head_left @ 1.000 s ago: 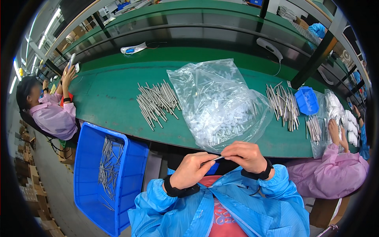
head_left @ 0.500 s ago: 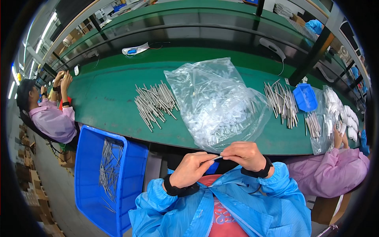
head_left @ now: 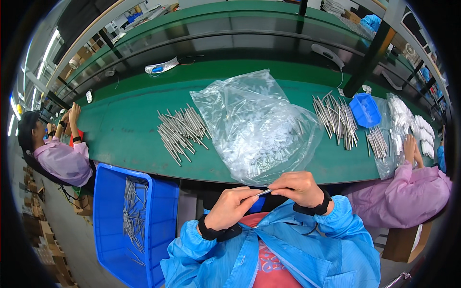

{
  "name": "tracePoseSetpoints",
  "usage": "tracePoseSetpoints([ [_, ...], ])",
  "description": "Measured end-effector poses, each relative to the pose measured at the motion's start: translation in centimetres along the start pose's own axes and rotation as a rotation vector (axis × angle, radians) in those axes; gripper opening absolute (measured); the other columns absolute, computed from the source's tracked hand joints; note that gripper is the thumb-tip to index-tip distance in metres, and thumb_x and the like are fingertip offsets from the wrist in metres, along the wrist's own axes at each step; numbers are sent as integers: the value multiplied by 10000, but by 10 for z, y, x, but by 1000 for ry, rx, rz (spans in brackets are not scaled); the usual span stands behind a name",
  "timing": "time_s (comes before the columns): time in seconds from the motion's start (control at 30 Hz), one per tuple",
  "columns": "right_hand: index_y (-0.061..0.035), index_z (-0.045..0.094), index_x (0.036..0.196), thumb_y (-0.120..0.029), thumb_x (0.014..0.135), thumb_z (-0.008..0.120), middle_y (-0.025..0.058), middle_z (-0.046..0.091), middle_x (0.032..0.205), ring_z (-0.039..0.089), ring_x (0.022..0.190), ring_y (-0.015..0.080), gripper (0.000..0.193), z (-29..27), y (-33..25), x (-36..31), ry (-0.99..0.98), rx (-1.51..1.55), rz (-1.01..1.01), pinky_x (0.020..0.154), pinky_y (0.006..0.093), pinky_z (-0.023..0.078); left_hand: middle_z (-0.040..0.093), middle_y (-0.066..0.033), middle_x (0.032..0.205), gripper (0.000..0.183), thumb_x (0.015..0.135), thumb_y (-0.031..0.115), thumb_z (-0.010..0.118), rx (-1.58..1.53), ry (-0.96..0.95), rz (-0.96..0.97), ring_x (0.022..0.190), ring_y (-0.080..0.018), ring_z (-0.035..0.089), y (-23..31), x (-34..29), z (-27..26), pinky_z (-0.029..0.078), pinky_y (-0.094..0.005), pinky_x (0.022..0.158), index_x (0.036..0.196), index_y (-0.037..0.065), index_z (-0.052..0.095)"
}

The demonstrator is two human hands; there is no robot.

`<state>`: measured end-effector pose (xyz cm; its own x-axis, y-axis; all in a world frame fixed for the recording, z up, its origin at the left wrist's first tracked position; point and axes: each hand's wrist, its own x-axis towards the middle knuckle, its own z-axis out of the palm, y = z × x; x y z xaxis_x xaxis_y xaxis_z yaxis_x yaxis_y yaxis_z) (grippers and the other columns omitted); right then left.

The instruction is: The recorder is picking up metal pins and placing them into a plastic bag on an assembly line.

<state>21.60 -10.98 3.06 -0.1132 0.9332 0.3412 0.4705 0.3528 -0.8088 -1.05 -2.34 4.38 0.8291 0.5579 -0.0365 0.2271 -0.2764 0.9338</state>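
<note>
Between my two hands is a thin metal rod [head_left: 264, 192], held level in front of my chest. My left hand [head_left: 232, 206] pinches one end with thumb and fingers. At the other end my right hand [head_left: 300, 188] has its fingers closed on the rod, hiding that tip. Just beyond my hands, a clear plastic bag [head_left: 269, 129] full of small clear and white tube-like pieces lies on the green table [head_left: 129, 110]. A pile of metal rods [head_left: 184, 130] is left of the bag, and another rod pile [head_left: 336, 120] is right of it.
A large blue bin [head_left: 158, 216] with loose rods stands at my left. Right of the bag are a small blue tray [head_left: 366, 110] and white parts [head_left: 401, 120]. Co-workers in pink sleeves sit at left [head_left: 62, 161] and right [head_left: 398, 197]. A black post [head_left: 372, 57] rises behind.
The view has shifted slightly, so the table's things appear a little farther left. Both hands keep their grip on the rod. The right co-worker's hand has moved a little.
</note>
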Motion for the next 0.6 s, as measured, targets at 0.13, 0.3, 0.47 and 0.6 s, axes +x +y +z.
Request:
tracePoseSetpoints([
  [0.13,-25,731,941,-105,810,750,109,710,834,688,740,257,154,5,0,0,3,16,-56,650,335,539,675,-136,867,250,927,103,621,35,-25,-13,716,-212,607,1,-2,0,487,-324,671,1140,-13,683],
  [0.3,-20,699,936,-106,837,720,109,691,852,673,760,279,132,-1,4,-17,31,-20,-29,667,347,537,602,-155,772,232,905,69,623,177,-47,77,665,-268,570,4,13,11,452,-345,622,1118,7,690],
  [0.47,-19,666,914,-102,855,702,105,650,836,645,773,299,108,-4,0,-32,85,-59,-116,672,372,525,643,-149,877,270,842,15,662,178,18,3,752,-229,635,15,8,25,497,-322,697,1107,-33,665],
  [0.6,-12,703,905,-102,848,724,111,694,840,672,732,242,109,-67,-7,-79,473,-237,214,663,339,533,614,-159,1075,277,868,26,627,236,396,228,868,-252,635,6,8,15,508,-346,733,1134,-49,636],
])
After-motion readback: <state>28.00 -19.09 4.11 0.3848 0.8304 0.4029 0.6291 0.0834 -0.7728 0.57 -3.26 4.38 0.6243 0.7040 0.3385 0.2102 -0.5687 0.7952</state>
